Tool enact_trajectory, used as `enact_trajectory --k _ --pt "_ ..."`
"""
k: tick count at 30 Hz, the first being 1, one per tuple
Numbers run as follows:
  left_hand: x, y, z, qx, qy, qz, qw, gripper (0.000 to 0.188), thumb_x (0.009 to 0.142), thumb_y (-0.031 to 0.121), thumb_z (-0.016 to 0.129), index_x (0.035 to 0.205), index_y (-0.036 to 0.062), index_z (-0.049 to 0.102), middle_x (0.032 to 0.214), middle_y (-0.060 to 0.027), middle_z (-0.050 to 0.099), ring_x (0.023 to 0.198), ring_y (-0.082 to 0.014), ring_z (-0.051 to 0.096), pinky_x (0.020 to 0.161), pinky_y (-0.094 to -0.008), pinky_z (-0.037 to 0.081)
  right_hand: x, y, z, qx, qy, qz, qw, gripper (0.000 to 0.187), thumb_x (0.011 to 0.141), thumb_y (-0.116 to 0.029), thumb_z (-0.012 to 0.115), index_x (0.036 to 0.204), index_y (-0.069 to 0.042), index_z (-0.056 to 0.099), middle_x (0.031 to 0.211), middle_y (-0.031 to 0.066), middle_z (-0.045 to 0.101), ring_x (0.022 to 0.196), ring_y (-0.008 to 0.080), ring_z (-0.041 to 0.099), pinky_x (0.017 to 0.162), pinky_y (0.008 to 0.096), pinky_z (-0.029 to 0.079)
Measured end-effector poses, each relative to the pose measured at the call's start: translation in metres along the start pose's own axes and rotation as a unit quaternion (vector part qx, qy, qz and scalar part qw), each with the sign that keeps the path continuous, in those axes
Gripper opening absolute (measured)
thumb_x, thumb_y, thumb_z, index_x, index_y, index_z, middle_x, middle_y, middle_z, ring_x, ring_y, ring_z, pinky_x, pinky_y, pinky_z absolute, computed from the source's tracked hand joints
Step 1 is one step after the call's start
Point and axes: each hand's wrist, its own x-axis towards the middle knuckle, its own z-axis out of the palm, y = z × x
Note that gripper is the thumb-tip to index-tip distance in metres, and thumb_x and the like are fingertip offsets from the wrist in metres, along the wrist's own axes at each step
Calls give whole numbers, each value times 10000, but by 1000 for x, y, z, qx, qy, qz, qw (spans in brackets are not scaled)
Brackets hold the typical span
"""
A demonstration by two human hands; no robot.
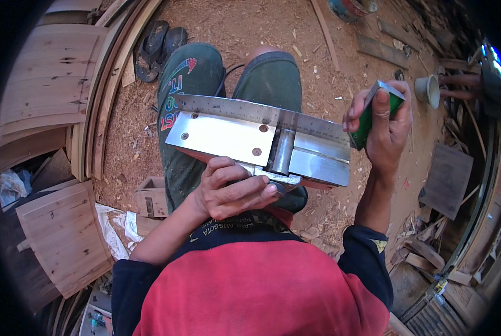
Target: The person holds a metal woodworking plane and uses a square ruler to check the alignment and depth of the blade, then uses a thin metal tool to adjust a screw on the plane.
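An electric hand planer (222, 137) lies upside down across my lap, its shiny metal sole facing up. Its cutter drum (284, 151) shows in the gap between the two sole plates. My left hand (231, 190) grips the planer's near side by the drum, fingers curled over the edge. In my right hand (387, 120) is the green handle of a try square, held off the planer's right end. The square's graduated steel blade (256, 111) stands on edge along the sole's far side, reaching nearly its full length.
Wood shavings cover the ground. Boards and wooden panels (52, 73) stack up at the left, near dark sandals (150, 50). A small wooden box (151, 197) sits by my left leg. At the right are a pale cup-like container (427, 91) and a grey-brown board (446, 181).
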Motion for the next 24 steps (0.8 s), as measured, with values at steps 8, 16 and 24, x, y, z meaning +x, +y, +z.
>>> enact_trajectory --k 8,16,24 --pt "2 6 -2 -7 -8 -11 1000 390 714 166 889 1086 184 776 1108 69 664 892 -156 552 770 -323 466 -3 -4 -2 -14 -4 1 1000 232 1090 -294 513 1136 -85 423 772 116 588 588 158 569 555 325 517" --pt "3 5 -1 -4 -5 -12 1000 384 725 167 887 1093 192 782 1112 68 667 896 -155 556 779 -322 467 -1 -1 -3 -11 -6 -7 1000 227 1092 -287 507 1165 -88 426 776 120 586 593 161 570 556 329 515" --pt "1 4 0 0 -4 -13 1000 366 743 176 877 1096 198 785 1109 71 673 896 -156 557 786 -325 469 0 -1 -2 -7 -10 -9 1000 221 1096 -281 498 1160 -83 422 771 122 582 590 162 566 555 327 513"
